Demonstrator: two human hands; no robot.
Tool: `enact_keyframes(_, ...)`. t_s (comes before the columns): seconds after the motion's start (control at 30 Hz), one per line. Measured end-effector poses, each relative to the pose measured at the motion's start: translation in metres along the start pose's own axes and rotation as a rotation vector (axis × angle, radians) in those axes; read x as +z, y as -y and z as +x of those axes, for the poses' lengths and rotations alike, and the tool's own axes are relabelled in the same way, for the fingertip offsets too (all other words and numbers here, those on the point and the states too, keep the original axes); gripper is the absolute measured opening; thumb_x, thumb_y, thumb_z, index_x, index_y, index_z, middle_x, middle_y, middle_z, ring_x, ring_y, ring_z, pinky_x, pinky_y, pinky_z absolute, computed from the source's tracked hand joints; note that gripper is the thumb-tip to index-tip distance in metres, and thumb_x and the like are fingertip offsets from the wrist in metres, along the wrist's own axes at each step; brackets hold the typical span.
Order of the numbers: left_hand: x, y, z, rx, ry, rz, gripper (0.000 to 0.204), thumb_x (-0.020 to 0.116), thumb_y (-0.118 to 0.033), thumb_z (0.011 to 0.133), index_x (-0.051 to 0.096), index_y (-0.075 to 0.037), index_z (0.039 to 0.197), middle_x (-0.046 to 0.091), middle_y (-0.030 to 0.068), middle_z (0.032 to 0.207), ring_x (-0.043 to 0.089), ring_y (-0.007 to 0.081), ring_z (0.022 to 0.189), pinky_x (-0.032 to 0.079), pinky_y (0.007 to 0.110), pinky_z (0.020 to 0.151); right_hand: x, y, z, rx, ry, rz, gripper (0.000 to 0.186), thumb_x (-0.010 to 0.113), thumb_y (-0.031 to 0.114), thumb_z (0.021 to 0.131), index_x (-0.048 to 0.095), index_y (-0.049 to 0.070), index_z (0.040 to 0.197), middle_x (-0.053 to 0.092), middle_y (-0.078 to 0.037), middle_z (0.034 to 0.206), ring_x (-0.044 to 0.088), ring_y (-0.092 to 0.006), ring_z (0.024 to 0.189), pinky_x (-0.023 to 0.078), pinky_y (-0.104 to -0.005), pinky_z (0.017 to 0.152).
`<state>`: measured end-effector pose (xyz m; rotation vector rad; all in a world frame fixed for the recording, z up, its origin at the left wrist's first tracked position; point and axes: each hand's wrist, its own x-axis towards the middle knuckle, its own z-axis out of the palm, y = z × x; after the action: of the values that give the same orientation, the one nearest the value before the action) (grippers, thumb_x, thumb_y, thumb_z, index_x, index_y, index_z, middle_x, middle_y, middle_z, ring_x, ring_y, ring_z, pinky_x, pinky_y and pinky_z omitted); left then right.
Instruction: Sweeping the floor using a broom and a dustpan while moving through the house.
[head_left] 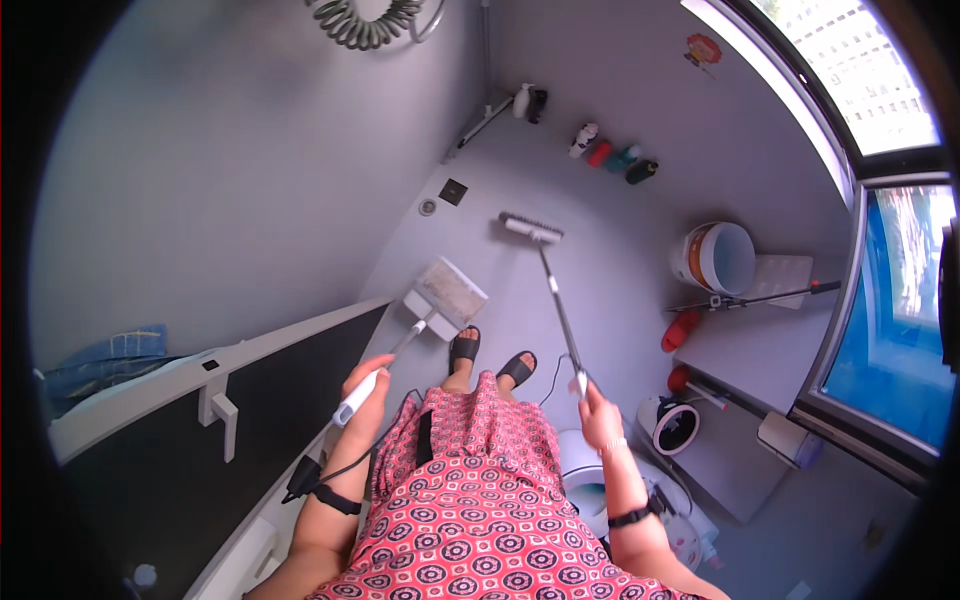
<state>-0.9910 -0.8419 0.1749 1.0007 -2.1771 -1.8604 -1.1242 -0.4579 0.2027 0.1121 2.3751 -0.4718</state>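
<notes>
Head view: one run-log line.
left hand: holding long-handled dustpan | right hand: holding long-handled floor brush | brush: farther out, right of dustpan

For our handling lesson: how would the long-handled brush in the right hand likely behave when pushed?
Its slim, straight pole is probably stiff. The wide brush head, joined narrowly, might swivel. Its dark bristles may drag.

Grey walls (280, 140) meet lt. grey flr (615, 265) w/ sq. dark drain (453, 192), bright window (850, 70) upper rt.

a bathroom, shown by the toilet (580, 452), the square floor drain (453, 192) and bottles (622, 158) along the wall (620, 80).
</notes>
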Motion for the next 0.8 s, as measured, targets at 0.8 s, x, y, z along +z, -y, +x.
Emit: enact_keyframes(0.8,-0.318,0.152,0.021,0.073,-0.087,-0.051,0.02,0.06,0.0,0.086,0.068,0.002,0.103,0.068,0.0144,0.107,0.064,0.0255,0.103,0.048,0.034,0.092,0.264,0.37,0.107,-0.242,-0.024,-0.316,0.042,0.049,0.02,0.091,0.056,0.012,0.131,0.065,-0.021,0.117,0.062,-0.0382,0.109,0.049,-0.0452,0.095)
